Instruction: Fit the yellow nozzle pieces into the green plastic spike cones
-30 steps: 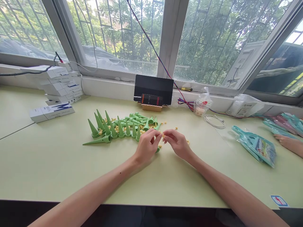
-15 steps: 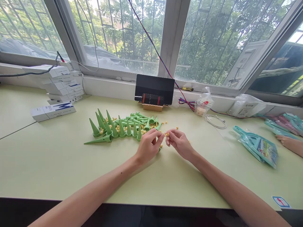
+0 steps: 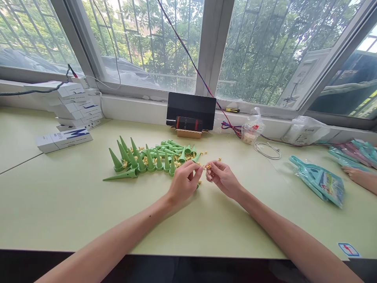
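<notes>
My left hand (image 3: 183, 182) is curled round a green cone spike whose end shows below my fingers (image 3: 196, 186). My right hand (image 3: 221, 177) pinches a small yellow piece (image 3: 208, 166) at its fingertips, right beside the left hand's thumb. Just behind both hands lies a heap of green cone spikes (image 3: 153, 156), several standing upright, one long one lying flat (image 3: 121, 175). Small yellow pieces (image 3: 176, 164) are scattered among the cones.
A black tablet (image 3: 191, 111) leans against the window sill with a phone in front. White boxes (image 3: 65, 138) are stacked at the left. A plastic bag (image 3: 251, 130), a white cable (image 3: 267, 151) and teal packets (image 3: 320, 181) lie at the right, where another person's hand (image 3: 357, 175) rests.
My right hand has lifted slightly and brought the yellow piece closer to the left hand's fingertips. The cones on the table have not moved.
</notes>
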Demonstrator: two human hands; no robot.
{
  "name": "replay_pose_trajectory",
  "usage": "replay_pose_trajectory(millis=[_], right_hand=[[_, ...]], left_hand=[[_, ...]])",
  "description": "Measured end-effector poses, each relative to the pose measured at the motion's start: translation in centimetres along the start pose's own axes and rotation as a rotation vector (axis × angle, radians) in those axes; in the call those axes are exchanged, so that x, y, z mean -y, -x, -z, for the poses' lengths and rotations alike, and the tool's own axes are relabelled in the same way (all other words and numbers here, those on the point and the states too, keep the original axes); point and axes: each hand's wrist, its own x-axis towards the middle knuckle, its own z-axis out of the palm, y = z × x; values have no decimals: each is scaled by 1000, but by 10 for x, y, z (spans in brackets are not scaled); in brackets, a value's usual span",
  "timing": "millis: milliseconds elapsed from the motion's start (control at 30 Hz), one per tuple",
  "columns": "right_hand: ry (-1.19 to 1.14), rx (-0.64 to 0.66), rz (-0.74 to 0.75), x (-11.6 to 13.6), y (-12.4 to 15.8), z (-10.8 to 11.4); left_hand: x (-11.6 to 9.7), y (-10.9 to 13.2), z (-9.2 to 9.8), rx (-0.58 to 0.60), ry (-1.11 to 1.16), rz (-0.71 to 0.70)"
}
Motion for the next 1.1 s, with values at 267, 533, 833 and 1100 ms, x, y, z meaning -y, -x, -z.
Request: replay_pose_trajectory(millis=[267,533,833,1100], right_hand=[[38,21,22,0,1,-1],[132,28,58,-1,2,-2],[224,56,116,-3,2,1],[314,-124,174,-8,0,4]], left_hand=[[1,1,0,24,20,5],[2,2,-2,35,23,6],[5,2,-3,78,-9,10],[5,-1,0,42,-100,99]])
